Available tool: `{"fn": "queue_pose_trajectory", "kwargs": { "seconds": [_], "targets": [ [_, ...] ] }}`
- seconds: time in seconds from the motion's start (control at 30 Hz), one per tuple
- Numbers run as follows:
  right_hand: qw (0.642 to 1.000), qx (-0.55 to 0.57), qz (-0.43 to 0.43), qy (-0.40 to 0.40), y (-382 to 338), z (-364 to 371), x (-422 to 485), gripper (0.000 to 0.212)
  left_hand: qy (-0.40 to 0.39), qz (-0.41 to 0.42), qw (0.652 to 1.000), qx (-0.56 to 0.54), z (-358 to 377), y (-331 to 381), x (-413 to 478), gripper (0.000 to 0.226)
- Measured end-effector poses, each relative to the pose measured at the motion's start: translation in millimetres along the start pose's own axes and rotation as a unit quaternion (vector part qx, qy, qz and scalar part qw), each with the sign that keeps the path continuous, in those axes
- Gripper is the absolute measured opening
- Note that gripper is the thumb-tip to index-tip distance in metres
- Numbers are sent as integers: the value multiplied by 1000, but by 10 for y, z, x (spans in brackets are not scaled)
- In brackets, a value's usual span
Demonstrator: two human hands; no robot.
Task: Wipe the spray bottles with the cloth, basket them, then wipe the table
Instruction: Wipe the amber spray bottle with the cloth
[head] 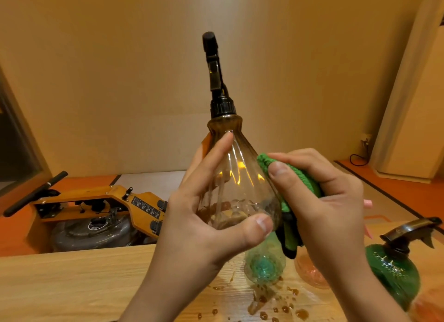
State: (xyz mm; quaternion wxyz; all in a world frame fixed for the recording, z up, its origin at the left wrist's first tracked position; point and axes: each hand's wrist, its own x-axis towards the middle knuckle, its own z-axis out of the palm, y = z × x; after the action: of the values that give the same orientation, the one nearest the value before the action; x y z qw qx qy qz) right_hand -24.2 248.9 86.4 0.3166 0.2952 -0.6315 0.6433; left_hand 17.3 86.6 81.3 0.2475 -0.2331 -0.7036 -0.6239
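A clear ribbed spray bottle [236, 177] with a black trigger head is held upright in the air above the wooden table [72, 281]. My left hand [204, 223] grips its lower body, thumb across the base. My right hand [322, 201] pinches a green cloth [295, 180] and presses it against the bottle's right side. Below lie a clear bottle with a teal base [264, 264] and a pink bottle [310, 273], partly hidden by my arms. A dark green bottle [394, 271] with a black trigger stands at the right.
Brown liquid drops and a small puddle [271, 302] spot the table near the bottles. Beyond the table's far edge, an orange machine [101, 206] with a black handle sits on the floor at left. A white appliance [413, 93] stands at the right wall.
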Motion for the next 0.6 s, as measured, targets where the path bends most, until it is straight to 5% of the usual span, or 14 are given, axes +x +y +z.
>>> {"fn": "queue_pose_trajectory", "kwargs": {
  "seconds": [0.5,0.6],
  "targets": [
    [993,-31,-78,-77,-120,-4,-32,14,25,26,999,40,-46,-27,28,88],
    [998,-17,-38,-47,-50,-1,-13,11,30,26,999,36,-37,-9,15,93]
  ]
}}
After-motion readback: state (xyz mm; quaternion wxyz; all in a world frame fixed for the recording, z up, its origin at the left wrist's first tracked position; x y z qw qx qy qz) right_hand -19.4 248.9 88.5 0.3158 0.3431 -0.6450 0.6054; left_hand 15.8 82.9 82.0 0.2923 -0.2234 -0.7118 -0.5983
